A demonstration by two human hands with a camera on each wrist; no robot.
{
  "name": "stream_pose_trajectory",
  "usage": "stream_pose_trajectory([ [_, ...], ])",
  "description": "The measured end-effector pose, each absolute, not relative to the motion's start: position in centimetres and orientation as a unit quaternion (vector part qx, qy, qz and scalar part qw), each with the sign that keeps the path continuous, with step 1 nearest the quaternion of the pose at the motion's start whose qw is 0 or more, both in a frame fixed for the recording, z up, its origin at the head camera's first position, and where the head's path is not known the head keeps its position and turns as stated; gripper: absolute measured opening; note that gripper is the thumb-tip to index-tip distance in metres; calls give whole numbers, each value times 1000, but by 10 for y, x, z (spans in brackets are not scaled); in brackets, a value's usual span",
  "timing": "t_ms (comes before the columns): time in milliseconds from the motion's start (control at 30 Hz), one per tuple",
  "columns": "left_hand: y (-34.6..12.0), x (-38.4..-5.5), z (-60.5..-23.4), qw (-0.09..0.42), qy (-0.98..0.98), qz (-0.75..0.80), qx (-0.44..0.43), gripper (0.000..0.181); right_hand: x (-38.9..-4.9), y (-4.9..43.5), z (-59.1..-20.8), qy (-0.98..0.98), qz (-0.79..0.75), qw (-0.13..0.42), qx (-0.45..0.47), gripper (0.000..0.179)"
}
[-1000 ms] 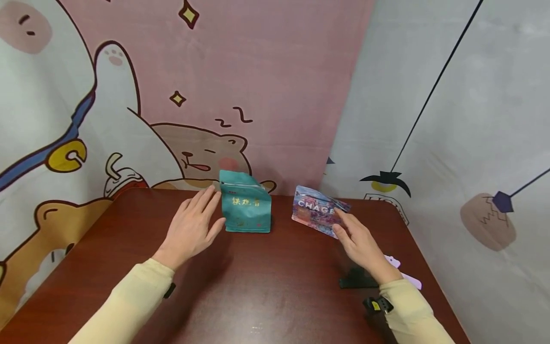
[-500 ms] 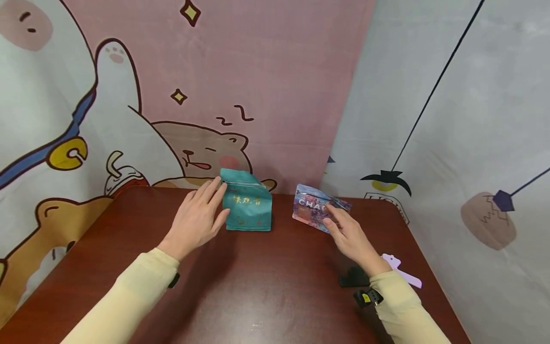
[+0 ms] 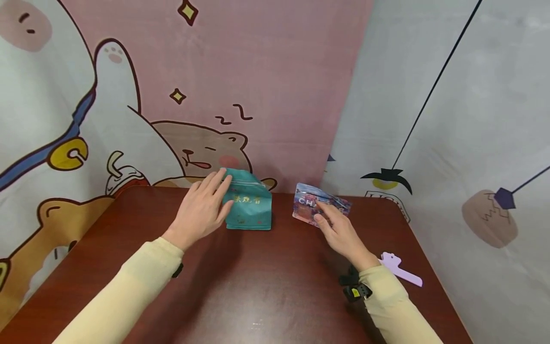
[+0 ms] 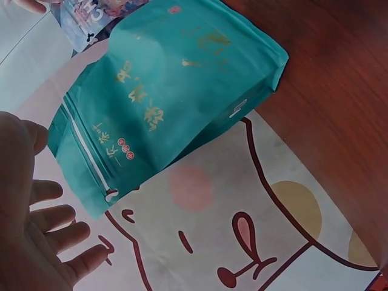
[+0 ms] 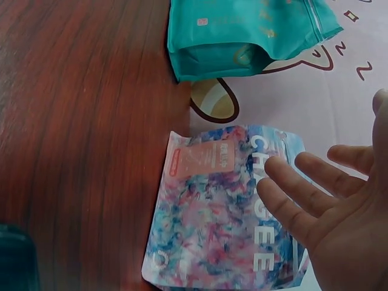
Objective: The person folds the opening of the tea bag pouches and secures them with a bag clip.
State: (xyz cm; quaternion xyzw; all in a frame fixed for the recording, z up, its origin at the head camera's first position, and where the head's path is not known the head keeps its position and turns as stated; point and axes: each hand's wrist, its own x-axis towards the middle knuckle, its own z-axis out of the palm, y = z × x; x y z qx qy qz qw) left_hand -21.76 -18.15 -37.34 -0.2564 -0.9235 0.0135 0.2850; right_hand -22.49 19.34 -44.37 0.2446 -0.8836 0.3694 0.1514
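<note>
A teal zip pouch with gold characters [image 3: 251, 210] stands upright at the back of the table. My left hand [image 3: 199, 210] is held at its upper left side, fingers straight; in the left wrist view the fingers [image 4: 57, 233] hold nothing and lie beside the zip end. To the right stands a blue and pink patterned pouch [image 3: 304, 203] printed CHAGEE. My right hand [image 3: 341, 234] is in front of it, fingers loosely spread and holding nothing. The right wrist view shows these fingertips [image 5: 276, 167] overlapping the lettering of the patterned pouch [image 5: 206, 224].
A lilac sealing clip [image 3: 399, 270] lies on the right of the brown table [image 3: 266, 286], near my right wrist. A dark object [image 3: 350, 276] is partly hidden by that wrist. A cartoon-printed cloth [image 3: 275, 95] hangs directly behind the table.
My left hand has moved right and slightly up, closer over the teal pouch's edge. My right hand has shifted left across the patterned pouch, uncovering more of the lilac clip. Both pouches stay put.
</note>
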Motion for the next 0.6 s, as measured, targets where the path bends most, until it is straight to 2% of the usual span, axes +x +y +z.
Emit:
stream_pose_trajectory([
  [600, -164, -229, -365, 279, -925, 16, -257, 61, -232, 170, -441, -884, 381, 131, 234, 46],
])
